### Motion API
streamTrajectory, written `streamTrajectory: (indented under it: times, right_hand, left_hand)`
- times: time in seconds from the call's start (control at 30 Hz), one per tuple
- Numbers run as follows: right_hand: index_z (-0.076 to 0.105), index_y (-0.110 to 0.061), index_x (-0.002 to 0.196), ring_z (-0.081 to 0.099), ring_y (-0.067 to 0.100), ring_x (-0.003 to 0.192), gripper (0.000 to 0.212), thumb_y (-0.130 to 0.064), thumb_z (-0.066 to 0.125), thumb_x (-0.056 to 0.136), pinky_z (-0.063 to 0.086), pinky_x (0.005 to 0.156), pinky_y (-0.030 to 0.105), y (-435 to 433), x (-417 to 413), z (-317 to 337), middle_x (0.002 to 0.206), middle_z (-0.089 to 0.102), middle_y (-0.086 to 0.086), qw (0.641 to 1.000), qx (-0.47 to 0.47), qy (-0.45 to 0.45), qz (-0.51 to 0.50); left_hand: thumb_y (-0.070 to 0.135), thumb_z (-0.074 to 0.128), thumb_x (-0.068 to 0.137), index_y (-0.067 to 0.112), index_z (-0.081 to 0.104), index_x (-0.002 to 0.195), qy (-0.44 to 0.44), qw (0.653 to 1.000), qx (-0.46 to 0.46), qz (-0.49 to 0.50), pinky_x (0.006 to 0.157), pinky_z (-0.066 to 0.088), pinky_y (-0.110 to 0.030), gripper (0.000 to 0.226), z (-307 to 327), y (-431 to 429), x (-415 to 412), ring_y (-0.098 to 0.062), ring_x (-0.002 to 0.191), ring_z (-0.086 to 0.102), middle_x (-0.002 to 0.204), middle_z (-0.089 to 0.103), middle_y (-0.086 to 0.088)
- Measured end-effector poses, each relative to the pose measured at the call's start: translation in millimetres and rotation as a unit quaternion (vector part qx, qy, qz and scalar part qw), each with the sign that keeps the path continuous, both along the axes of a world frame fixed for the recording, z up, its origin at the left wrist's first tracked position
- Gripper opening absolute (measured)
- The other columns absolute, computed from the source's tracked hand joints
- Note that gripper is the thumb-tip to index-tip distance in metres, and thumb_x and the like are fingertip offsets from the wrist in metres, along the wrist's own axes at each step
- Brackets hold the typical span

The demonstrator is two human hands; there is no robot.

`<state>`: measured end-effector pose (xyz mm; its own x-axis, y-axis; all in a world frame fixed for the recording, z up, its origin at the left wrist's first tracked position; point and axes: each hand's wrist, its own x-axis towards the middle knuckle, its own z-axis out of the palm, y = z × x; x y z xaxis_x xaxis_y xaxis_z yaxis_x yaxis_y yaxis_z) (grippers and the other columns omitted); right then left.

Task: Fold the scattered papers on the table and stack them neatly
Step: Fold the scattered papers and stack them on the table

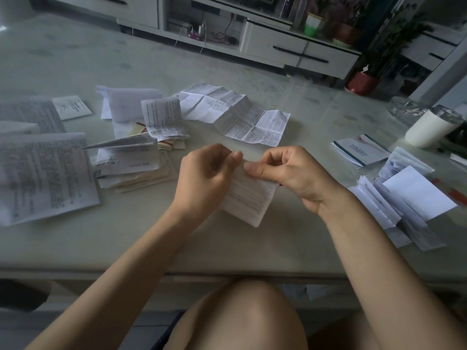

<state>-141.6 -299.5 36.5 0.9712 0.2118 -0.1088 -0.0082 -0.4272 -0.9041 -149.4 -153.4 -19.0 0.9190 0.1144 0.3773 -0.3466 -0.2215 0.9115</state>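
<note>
At the far left, a large printed sheet (pixel 45 175) lay flat on the table (pixel 227 248), its dense text too blurred to read. Behind it sat a small white card (pixel 72 107) with a dark emblem and illegible lines. Next came a loose pile of papers (pixel 134 162), some creased, one standing half-folded. Beyond the pile a long creased leaflet (pixel 237 114) lay opened out, its long axis running from far left to near right; its fine print could not be read.

At centre the left hand (pixel 207 170) and right hand (pixel 290 170) met above the table, each pinching the top edge of a folded paper (pixel 249 198) between thumb and curled fingers. The paper hung tilted, one corner pointing down toward the near table edge. The hands covered its upper part, so its long axis could not be told. Its printed lines were illegible.

To the right lay a teal-edged booklet (pixel 361 150), its title unreadable, then a stack of folded papers (pixel 404 200) fanned untidily, blank white sides up. A white cup (pixel 429 127) stood behind them.
</note>
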Motion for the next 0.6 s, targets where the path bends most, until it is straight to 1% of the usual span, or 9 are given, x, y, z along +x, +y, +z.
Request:
streamTrajectory:
  times: [0.1, 0.2, 0.27, 0.33, 0.4, 0.43, 0.5, 0.53, 0.6]
  right_hand:
    - [0.059, -0.012, 0.062, 0.050, 0.007, 0.052, 0.019, -0.026, 0.072, 0.058, 0.039, 0.054, 0.017, -15.0, -1.6, 5.7, 0.054, 0.060, -0.004, 0.998, 0.045, 0.040, -0.020]
    - [0.060, -0.010, 0.069, 0.051, 0.010, 0.053, 0.010, -0.015, 0.069, 0.072, 0.041, 0.055, 0.016, -35.5, -2.5, 7.1, 0.055, 0.065, -0.002, 0.995, 0.055, 0.030, -0.077]
    - [0.061, -0.011, 0.077, 0.054, 0.011, 0.061, 0.006, -0.015, 0.064, 0.080, 0.045, 0.059, 0.018, -38.4, -3.1, 5.7, 0.066, 0.067, -0.001, 0.989, 0.091, 0.029, -0.111]
    - [0.060, -0.011, 0.097, 0.062, 0.013, 0.075, 0.025, -0.022, 0.067, 0.076, 0.053, 0.066, 0.022, -28.7, -6.2, 0.9, 0.087, 0.067, 0.003, 0.986, 0.139, 0.073, -0.056]
    - [0.057, -0.007, 0.113, 0.065, 0.015, 0.083, 0.044, -0.015, 0.073, 0.073, 0.055, 0.070, 0.025, -13.5, -11.7, -5.6, 0.097, 0.065, 0.006, 0.985, 0.122, 0.115, 0.026]
    - [0.058, -0.002, 0.113, 0.066, 0.014, 0.078, 0.041, -0.009, 0.072, 0.074, 0.056, 0.067, 0.023, -7.1, -13.9, -7.8, 0.095, 0.065, 0.008, 0.987, 0.099, 0.120, 0.045]
    - [0.061, 0.001, 0.102, 0.063, 0.009, 0.058, 0.026, -0.001, 0.068, 0.077, 0.053, 0.056, 0.019, -4.3, -13.3, -10.0, 0.082, 0.065, 0.009, 0.991, 0.079, 0.104, 0.010]
    - [0.061, -0.001, 0.094, 0.061, 0.007, 0.052, 0.018, -0.001, 0.068, 0.078, 0.051, 0.052, 0.018, -7.0, -10.2, -10.7, 0.076, 0.064, 0.008, 0.992, 0.083, 0.096, -0.023]
    - [0.060, -0.007, 0.083, 0.057, 0.004, 0.047, 0.010, -0.005, 0.068, 0.079, 0.049, 0.049, 0.016, -15.6, -4.3, -9.9, 0.071, 0.064, 0.005, 0.988, 0.103, 0.088, -0.075]
  left_hand:
    - [0.036, 0.055, 0.080, 0.015, 0.052, 0.058, -0.009, 1.000, -0.006, 0.025, 0.051, 0.028, -0.022, 0.031, -0.1, -1.1, 4.2, -0.006, 0.051, 0.034, 0.047, 0.042, 0.009]
    - [0.037, 0.056, 0.079, 0.017, 0.046, 0.057, 0.007, 0.997, -0.068, 0.047, 0.055, 0.028, -0.029, 0.032, -3.9, 6.1, 9.2, -0.006, 0.053, 0.032, 0.048, 0.040, 0.012]
    - [0.041, 0.057, 0.078, 0.017, 0.047, 0.057, 0.010, 0.996, -0.083, 0.039, 0.056, 0.028, -0.029, 0.034, -5.7, 6.9, 11.2, -0.008, 0.055, 0.034, 0.049, 0.042, 0.012]
    - [0.044, 0.057, 0.077, 0.015, 0.049, 0.058, 0.005, 0.996, -0.077, 0.040, 0.057, 0.030, -0.029, 0.036, -4.8, 3.7, 10.1, -0.007, 0.055, 0.036, 0.050, 0.044, 0.012]
    - [0.041, 0.057, 0.080, 0.018, 0.049, 0.056, 0.010, 0.994, -0.090, 0.057, 0.056, 0.031, -0.027, 0.034, -2.5, 2.6, 10.6, -0.003, 0.053, 0.037, 0.048, 0.046, 0.015]
    - [0.040, 0.059, 0.082, 0.020, 0.049, 0.056, 0.020, 0.993, -0.099, 0.066, 0.055, 0.032, -0.026, 0.034, -1.9, 3.5, 10.0, -0.001, 0.051, 0.038, 0.047, 0.047, 0.016]
    - [0.038, 0.061, 0.087, 0.022, 0.053, 0.058, 0.060, 0.989, -0.126, 0.039, 0.055, 0.040, -0.028, 0.035, 1.2, 4.5, 5.6, -0.004, 0.053, 0.046, 0.050, 0.051, 0.015]
    - [0.040, 0.059, 0.087, 0.021, 0.058, 0.064, 0.090, 0.984, -0.152, -0.001, 0.057, 0.047, -0.031, 0.029, 1.9, 4.2, 3.0, -0.011, 0.060, 0.055, 0.058, 0.058, 0.012]
    - [0.032, 0.058, 0.086, 0.014, 0.064, 0.092, 0.140, 0.964, -0.208, -0.087, 0.062, 0.057, -0.036, 0.020, 3.3, 1.3, -2.1, -0.021, 0.073, 0.065, 0.078, 0.066, -0.005]
